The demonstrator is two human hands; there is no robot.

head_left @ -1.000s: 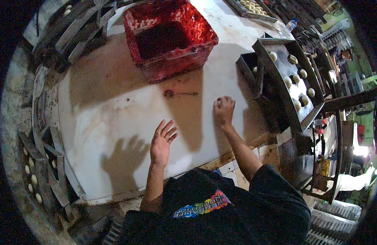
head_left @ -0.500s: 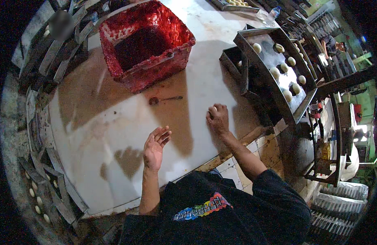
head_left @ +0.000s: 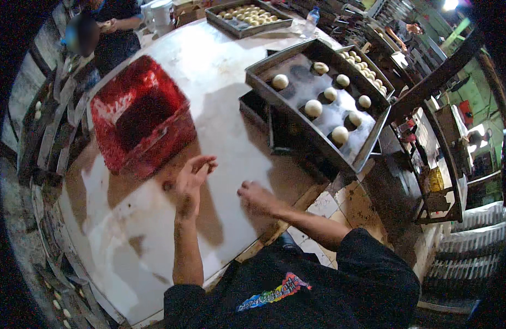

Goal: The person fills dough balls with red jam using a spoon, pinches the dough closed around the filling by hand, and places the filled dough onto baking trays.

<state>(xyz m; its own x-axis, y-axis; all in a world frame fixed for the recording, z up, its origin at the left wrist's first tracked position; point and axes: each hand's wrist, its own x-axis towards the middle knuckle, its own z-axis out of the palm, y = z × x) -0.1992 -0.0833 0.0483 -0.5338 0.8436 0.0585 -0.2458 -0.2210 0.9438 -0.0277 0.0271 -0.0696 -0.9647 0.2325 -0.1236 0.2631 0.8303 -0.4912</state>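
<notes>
Over the white tabletop [head_left: 170,238], my left hand [head_left: 191,183] is raised with its fingers apart and nothing visible in them. My right hand [head_left: 257,198] is low over the table to its right, fingers curled and slightly blurred. Whatever those fingers hold, if anything, is hidden. Beyond my right hand stands a dark metal tray [head_left: 313,130], tilted, with several pale dough balls [head_left: 313,108] spaced apart on it. A red plastic crate [head_left: 154,145], smeared inside and dark at the bottom, rests on the table beyond my left hand.
Another tray [head_left: 247,31] full of dough balls lies at the far edge, near a clear bottle [head_left: 312,19]. A further filled tray [head_left: 370,68] is behind the tilted one. Metal trays [head_left: 55,140] line the left side. At the far left stands another person [head_left: 116,41].
The view has swung, so the crate appears further left and the far tray and another person are visible. My hands are closer together. The pale ball seen in my right hand no longer shows.
</notes>
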